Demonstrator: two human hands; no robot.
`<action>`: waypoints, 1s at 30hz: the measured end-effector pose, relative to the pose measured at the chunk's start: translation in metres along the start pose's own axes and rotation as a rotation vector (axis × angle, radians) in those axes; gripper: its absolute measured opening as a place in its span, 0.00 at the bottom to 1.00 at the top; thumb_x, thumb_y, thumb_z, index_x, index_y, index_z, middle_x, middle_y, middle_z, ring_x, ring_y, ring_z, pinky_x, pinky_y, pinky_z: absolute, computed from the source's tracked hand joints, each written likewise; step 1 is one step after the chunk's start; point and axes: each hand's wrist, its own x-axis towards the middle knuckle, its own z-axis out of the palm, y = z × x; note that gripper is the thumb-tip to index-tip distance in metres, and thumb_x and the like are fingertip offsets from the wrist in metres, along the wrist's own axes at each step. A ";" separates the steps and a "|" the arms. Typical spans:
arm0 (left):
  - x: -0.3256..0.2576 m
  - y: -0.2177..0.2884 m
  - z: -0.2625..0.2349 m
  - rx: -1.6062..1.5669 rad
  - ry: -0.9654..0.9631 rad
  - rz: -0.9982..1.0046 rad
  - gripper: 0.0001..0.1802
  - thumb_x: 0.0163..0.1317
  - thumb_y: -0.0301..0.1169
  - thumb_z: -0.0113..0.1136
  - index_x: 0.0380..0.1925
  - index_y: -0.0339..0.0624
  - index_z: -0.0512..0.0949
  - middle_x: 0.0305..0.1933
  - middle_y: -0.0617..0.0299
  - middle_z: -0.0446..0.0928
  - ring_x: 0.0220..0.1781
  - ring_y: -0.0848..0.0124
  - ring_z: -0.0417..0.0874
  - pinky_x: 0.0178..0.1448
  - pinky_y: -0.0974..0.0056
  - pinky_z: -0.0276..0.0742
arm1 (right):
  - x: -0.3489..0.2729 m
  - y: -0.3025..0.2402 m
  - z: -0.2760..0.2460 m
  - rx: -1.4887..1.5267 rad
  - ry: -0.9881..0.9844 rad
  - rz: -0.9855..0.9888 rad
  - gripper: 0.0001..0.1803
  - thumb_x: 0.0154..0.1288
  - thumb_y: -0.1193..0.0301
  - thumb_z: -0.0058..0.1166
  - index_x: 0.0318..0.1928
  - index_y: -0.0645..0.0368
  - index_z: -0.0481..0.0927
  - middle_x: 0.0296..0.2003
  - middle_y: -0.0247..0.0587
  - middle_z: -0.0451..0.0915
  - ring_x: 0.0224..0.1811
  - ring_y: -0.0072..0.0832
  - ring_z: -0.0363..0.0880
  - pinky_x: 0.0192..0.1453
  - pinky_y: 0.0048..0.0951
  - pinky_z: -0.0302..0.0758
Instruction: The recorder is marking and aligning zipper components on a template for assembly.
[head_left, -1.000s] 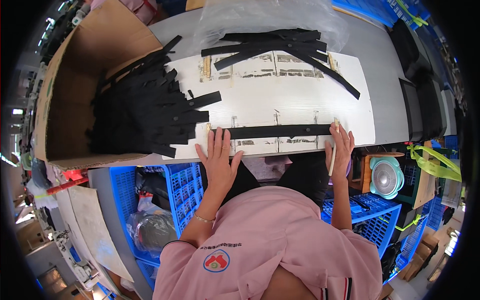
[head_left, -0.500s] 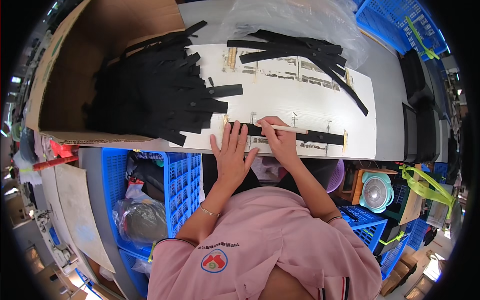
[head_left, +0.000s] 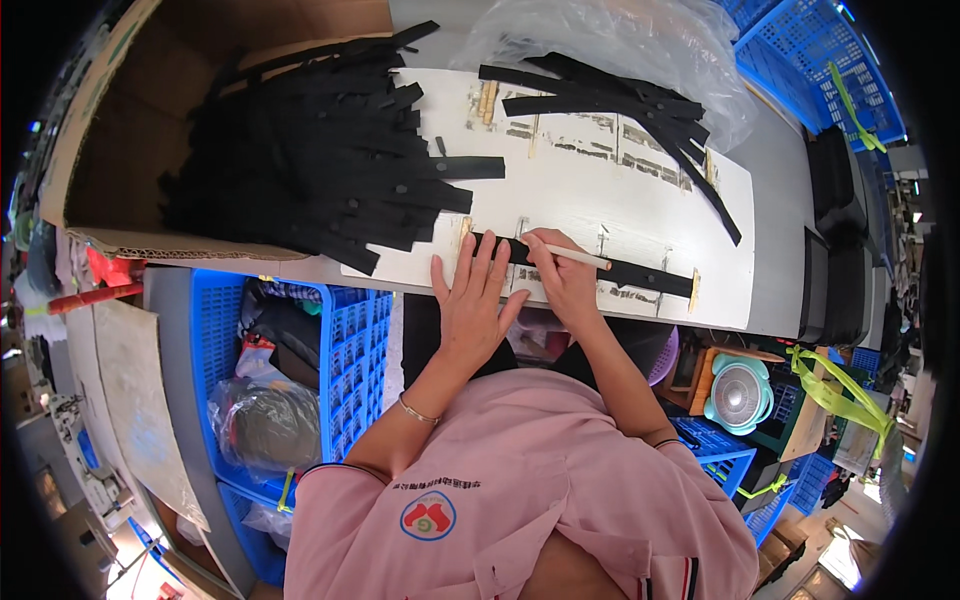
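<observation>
A black fabric strip (head_left: 650, 277) lies along the near edge of a white board (head_left: 560, 199), between two tan end marks. My left hand (head_left: 474, 310) rests flat on the strip's left part, fingers spread, holding nothing. Just right of it, my right hand (head_left: 572, 290) grips a white pencil-like marker (head_left: 585, 258), its left end down at the strip beside a dark line on the board. Whether that tip touches the cloth is too small to tell. Part of the strip is hidden under both hands.
A large heap of black strips (head_left: 310, 160) spills from a cardboard box (head_left: 120, 110) at the left. More black strips (head_left: 620, 105) lie on the board's far part, beside clear plastic (head_left: 600, 35). Blue crates (head_left: 355, 360) stand below the table, with a turquoise fan (head_left: 740, 392) at right.
The whole view has turned and shifted slightly. Both hands keep their places on the strip, and the marker stays in my right hand with little visible movement.
</observation>
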 end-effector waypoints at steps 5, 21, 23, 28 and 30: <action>0.000 0.001 -0.002 0.028 -0.019 -0.010 0.40 0.67 0.47 0.66 0.76 0.46 0.66 0.81 0.55 0.62 0.84 0.54 0.56 0.81 0.35 0.32 | -0.004 0.000 -0.008 0.048 -0.065 0.095 0.11 0.75 0.70 0.56 0.41 0.66 0.85 0.28 0.44 0.83 0.27 0.30 0.81 0.34 0.29 0.75; 0.001 0.000 0.001 0.072 -0.014 0.002 0.39 0.67 0.47 0.66 0.75 0.45 0.67 0.80 0.55 0.63 0.84 0.54 0.56 0.81 0.33 0.33 | -0.014 0.005 -0.030 0.146 -0.031 -0.002 0.11 0.73 0.72 0.56 0.35 0.66 0.86 0.24 0.41 0.82 0.23 0.23 0.77 0.28 0.27 0.70; 0.001 0.002 0.000 0.080 -0.022 0.005 0.40 0.67 0.46 0.66 0.75 0.45 0.67 0.80 0.54 0.63 0.84 0.54 0.56 0.81 0.33 0.33 | -0.018 0.006 -0.053 0.153 0.041 0.011 0.11 0.73 0.73 0.55 0.35 0.66 0.86 0.24 0.40 0.82 0.23 0.21 0.76 0.28 0.26 0.70; 0.001 0.003 -0.001 0.088 -0.018 0.015 0.40 0.68 0.46 0.66 0.75 0.43 0.66 0.81 0.53 0.62 0.84 0.53 0.56 0.82 0.33 0.33 | -0.022 0.025 -0.092 -0.048 0.202 0.079 0.13 0.76 0.73 0.53 0.37 0.69 0.85 0.27 0.34 0.82 0.26 0.16 0.72 0.31 0.22 0.68; 0.002 0.003 -0.002 0.090 -0.022 0.016 0.39 0.68 0.45 0.66 0.75 0.42 0.66 0.81 0.52 0.62 0.84 0.52 0.56 0.82 0.33 0.32 | -0.023 0.034 -0.092 -0.058 0.211 0.055 0.13 0.76 0.73 0.53 0.37 0.69 0.85 0.27 0.34 0.82 0.26 0.16 0.72 0.31 0.22 0.69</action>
